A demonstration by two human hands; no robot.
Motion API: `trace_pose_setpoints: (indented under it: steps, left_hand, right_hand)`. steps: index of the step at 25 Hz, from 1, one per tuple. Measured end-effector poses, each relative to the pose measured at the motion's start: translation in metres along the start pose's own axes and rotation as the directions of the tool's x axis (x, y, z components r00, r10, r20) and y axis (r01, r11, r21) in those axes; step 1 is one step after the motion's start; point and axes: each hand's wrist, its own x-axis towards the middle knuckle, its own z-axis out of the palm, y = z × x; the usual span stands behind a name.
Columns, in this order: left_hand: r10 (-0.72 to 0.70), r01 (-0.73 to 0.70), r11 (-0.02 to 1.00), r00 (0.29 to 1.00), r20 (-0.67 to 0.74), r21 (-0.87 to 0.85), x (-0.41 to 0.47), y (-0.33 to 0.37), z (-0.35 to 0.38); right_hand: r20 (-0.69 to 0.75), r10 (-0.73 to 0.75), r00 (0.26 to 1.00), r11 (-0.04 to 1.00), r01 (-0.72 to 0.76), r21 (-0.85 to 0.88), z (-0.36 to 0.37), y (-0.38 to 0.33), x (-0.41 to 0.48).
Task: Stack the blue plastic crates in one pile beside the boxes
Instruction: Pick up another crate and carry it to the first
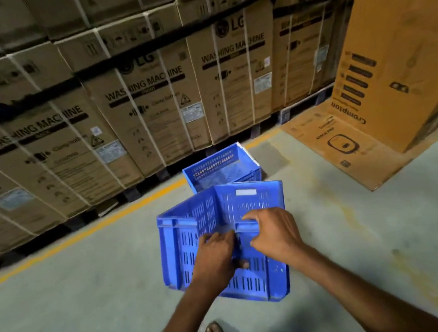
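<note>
hands gripping near rim of tilted blue crate [195, 244], left hand [214, 255], right hand [275, 233], both clamped on it

Held crate [193, 244] before floor crate [222, 169]; boxes [145, 105] behind.

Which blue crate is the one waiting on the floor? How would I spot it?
Find the wall of washing machine boxes, then the yellow floor line below it. The blue crate on the floor sits by that line, open side up. Nobody touches it; both hands grip the nearer, tilted crate.
</note>
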Motion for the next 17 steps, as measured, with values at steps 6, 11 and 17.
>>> trace_pose_setpoints:
  steps: [6,11,17]
  left_hand:
    - [0.080,-0.080,0.997,0.995,0.051,-0.020,0.096,-0.127,-0.025]
    - [0.074,-0.036,0.941,0.992,0.098,-0.338,0.177,-0.195,-0.030]
    - [0.165,-0.036,0.671,0.981,0.103,-0.741,0.299,-0.294,-0.051]
  right_hand:
    - [-0.050,0.126,0.991,0.991,-0.128,-0.047,0.043,-0.055,0.122]
    - [-0.100,0.154,0.983,0.984,-0.161,-0.076,0.065,-0.093,0.215]
    - [0.398,0.014,0.917,0.922,-0.166,0.349,0.038,-0.025,0.354]
